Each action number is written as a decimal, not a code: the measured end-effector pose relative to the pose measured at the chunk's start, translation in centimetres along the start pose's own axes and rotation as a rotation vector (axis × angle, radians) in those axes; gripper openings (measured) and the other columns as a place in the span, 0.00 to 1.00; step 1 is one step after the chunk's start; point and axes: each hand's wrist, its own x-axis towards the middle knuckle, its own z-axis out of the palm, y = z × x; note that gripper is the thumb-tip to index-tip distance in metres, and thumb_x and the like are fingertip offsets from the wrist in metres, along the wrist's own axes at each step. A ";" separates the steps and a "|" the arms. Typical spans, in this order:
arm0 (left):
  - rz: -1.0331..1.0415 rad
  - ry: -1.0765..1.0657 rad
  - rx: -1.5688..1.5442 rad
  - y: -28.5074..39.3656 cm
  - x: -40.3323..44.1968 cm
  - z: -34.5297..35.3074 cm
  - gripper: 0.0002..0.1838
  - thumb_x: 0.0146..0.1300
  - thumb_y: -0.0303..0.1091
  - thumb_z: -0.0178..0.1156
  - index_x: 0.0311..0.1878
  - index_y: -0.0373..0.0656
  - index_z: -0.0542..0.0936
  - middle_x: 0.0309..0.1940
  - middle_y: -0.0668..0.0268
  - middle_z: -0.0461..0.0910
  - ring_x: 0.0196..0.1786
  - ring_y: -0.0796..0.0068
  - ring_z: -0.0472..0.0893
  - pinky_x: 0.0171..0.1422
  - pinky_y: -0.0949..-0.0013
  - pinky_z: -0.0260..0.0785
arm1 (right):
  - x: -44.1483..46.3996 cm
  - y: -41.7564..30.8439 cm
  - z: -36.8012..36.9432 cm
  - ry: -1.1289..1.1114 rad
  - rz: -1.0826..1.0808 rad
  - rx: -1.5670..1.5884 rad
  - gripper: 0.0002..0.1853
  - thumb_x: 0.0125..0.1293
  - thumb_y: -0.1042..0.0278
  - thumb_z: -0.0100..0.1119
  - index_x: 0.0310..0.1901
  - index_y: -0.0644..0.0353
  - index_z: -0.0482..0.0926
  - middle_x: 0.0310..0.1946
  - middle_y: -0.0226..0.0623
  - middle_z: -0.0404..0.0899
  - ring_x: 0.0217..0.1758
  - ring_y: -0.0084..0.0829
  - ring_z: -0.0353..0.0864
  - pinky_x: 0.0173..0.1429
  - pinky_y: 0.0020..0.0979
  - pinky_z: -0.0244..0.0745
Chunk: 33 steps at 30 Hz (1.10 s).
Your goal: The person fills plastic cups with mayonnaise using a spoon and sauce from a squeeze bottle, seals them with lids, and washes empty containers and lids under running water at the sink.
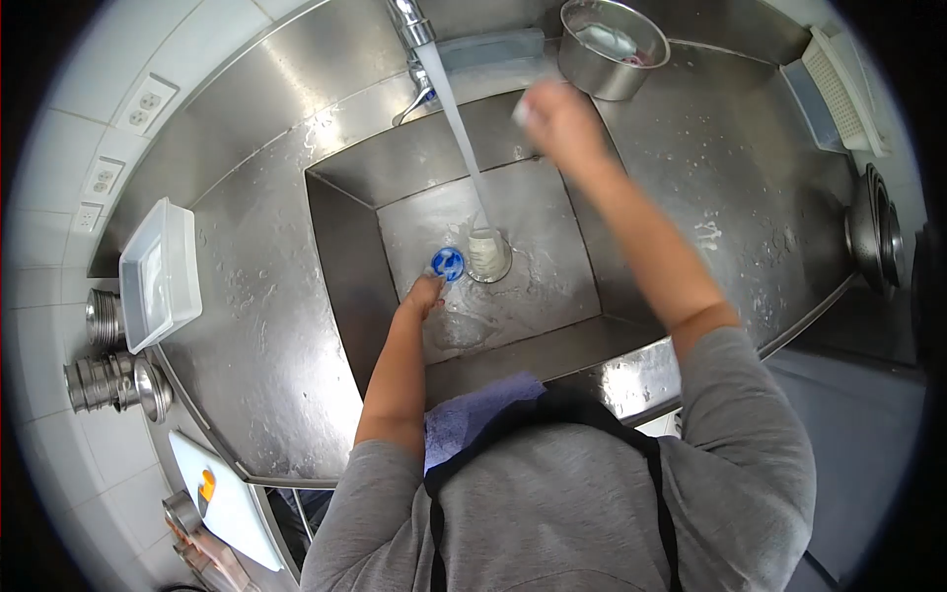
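Note:
My left hand (426,294) is down in the steel sink (390,187), its fingers closed on the edge of a small round blue lid (448,263) with whitish patches inside. Right beside the lid, a pale ribbed piece (485,253) sits at the drain, under the running water (456,123); its exact kind is unclear. My right hand (564,120) is raised over the sink's back right corner, smeared by motion. It looks closed, with a bit of something white (521,112) at its left side that I cannot make out.
The faucet (414,30) runs at the back. A steel pot (612,59) with things inside stands behind on the right. At the left is a white plastic tub (163,276); below it, a white cutting board (222,493) carries an orange-handled tool (206,487). Pans (870,232) hang at the right.

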 end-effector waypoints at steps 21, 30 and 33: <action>0.116 -0.053 -0.704 5.2 -3.9 4.5 0.34 0.57 0.57 0.53 0.63 0.51 0.60 0.58 0.62 0.67 0.57 0.60 0.68 0.53 0.51 0.64 | -14.1 -3.4 10.8 -0.800 0.998 1.012 0.13 0.60 0.57 0.55 0.45 0.50 0.77 0.53 0.47 0.69 0.57 0.44 0.68 0.55 0.37 0.65; 0.182 -0.251 -0.800 14.5 -6.5 0.6 0.23 0.62 0.54 0.44 0.47 0.47 0.74 0.41 0.66 0.78 0.43 0.67 0.77 0.47 0.60 0.70 | -11.9 -8.3 5.8 -0.243 0.023 0.093 0.08 0.60 0.63 0.55 0.33 0.58 0.77 0.61 0.43 0.60 0.63 0.46 0.57 0.64 0.38 0.53; 0.188 -0.171 -0.784 13.1 -3.7 1.1 0.23 0.63 0.54 0.42 0.48 0.47 0.74 0.42 0.64 0.78 0.45 0.66 0.77 0.47 0.59 0.71 | -11.3 -10.2 6.9 -0.270 0.253 0.287 0.07 0.60 0.65 0.54 0.30 0.58 0.77 0.51 0.39 0.71 0.53 0.42 0.69 0.57 0.34 0.63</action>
